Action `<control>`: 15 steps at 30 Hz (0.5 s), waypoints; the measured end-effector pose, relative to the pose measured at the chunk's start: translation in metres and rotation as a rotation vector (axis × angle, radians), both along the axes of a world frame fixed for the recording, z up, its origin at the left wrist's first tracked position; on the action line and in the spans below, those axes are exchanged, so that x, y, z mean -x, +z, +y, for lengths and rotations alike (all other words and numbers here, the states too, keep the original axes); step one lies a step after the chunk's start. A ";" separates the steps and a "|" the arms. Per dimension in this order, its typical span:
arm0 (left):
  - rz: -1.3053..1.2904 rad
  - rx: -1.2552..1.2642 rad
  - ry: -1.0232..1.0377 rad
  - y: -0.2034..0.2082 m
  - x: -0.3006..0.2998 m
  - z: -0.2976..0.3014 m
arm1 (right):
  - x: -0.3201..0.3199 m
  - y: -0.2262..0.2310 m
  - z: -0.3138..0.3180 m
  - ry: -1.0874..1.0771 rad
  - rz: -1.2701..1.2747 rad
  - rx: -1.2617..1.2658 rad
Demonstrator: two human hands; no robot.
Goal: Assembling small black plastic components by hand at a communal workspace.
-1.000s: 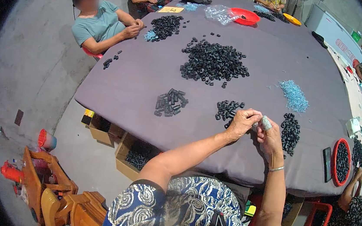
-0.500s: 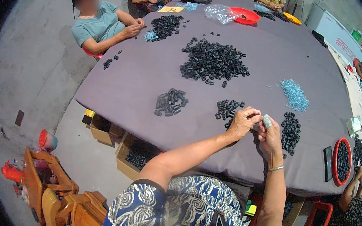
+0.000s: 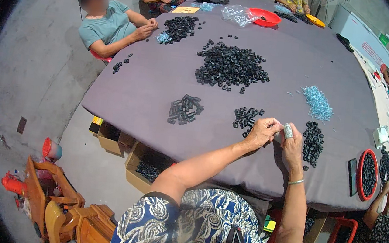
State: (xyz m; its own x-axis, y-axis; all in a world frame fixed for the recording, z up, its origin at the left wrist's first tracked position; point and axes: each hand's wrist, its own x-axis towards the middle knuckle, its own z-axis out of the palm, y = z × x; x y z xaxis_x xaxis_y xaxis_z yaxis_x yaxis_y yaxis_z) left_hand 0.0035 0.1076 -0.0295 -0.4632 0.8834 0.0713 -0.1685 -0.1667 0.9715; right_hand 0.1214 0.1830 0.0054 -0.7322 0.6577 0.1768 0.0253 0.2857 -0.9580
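Observation:
Above the grey-purple tablecloth point(image 3: 230, 139), my left hand point(image 3: 262, 133) and my right hand point(image 3: 291, 147) meet fingertip to fingertip, both closed. A pale, silvery wrap point(image 3: 288, 130) covers one finger of the right hand. Whatever lies between the fingertips is too small and hidden to name. Just beyond my left hand is a small pile of short black plastic pieces point(image 3: 245, 117), partly covered by that hand. To the right of my right hand lies another group of black pieces point(image 3: 312, 143). Thin light-blue pieces point(image 3: 317, 103) form a heap farther off.
A large black heap point(image 3: 230, 66) occupies the table's middle, with longer black tubes point(image 3: 185, 109) nearer left. At right stand a red basket point(image 3: 367, 174) and a dark phone-like slab point(image 3: 352, 177). A co-worker point(image 3: 108, 24) sits across at left. Cardboard boxes point(image 3: 137, 174) stand below the table edge.
My hands stay together in nearly the same place, with the right hand's wrapped finger turned slightly more upright. The whole view has shifted very slightly.

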 end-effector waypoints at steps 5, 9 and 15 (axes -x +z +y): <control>-0.034 0.016 -0.043 -0.003 0.001 0.002 | 0.001 0.014 -0.011 0.027 0.115 0.129; 0.126 -0.022 0.004 0.000 -0.001 0.000 | 0.002 0.007 -0.010 0.026 0.153 0.214; 0.198 -0.038 0.030 0.002 0.000 0.000 | 0.002 0.011 -0.012 0.042 0.192 0.364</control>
